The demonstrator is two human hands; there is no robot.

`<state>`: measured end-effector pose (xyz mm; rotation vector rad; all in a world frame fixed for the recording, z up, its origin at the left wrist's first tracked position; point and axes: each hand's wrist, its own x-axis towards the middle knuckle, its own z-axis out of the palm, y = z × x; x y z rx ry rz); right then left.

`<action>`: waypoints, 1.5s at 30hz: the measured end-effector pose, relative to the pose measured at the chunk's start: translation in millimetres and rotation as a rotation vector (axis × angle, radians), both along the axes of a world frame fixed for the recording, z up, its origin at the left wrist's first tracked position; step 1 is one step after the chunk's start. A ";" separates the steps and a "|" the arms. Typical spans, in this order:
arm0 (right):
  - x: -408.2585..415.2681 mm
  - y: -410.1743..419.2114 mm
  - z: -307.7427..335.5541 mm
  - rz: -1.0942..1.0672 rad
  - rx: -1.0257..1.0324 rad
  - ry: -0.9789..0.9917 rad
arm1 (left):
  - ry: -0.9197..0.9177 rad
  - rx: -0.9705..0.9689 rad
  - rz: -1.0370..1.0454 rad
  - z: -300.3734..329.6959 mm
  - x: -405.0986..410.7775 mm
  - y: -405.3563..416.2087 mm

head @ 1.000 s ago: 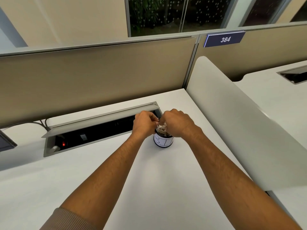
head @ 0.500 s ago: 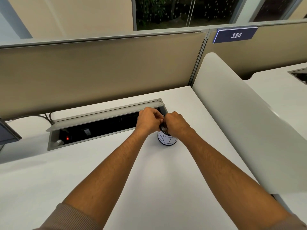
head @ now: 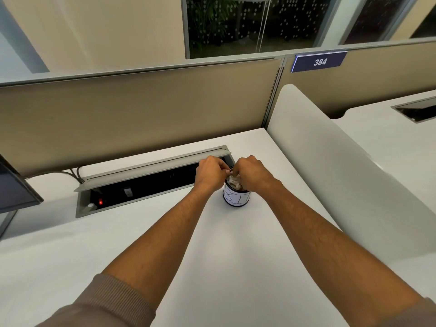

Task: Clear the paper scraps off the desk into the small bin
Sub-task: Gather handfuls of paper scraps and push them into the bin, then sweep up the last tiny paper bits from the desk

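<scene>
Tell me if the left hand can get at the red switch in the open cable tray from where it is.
Probably yes. The left hand is at the bin, right beside the cable tray, whose lid is up. Nothing lies between it and the red switch.

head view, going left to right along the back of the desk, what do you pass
monitor corner → cables → open power-socket tray → left hand → small bin → right hand → white divider

White desk [head: 236, 256]: small bin [head: 236, 198] upright on top, beside open recessed power-socket tray [head: 141, 182].
</scene>
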<state>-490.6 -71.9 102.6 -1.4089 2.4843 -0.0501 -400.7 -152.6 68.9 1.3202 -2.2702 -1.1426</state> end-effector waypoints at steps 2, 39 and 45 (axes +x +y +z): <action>-1.2 3.0 5.4 -0.019 -0.050 -0.020 | 0.015 -0.010 0.011 4.2 5.5 0.2; 448.3 62.0 -85.9 0.243 -0.327 -0.454 | -0.187 -0.206 0.414 -66.0 563.6 113.8; 517.6 56.6 -104.6 0.332 -0.226 -0.405 | -0.226 -0.264 0.476 -85.9 647.7 115.5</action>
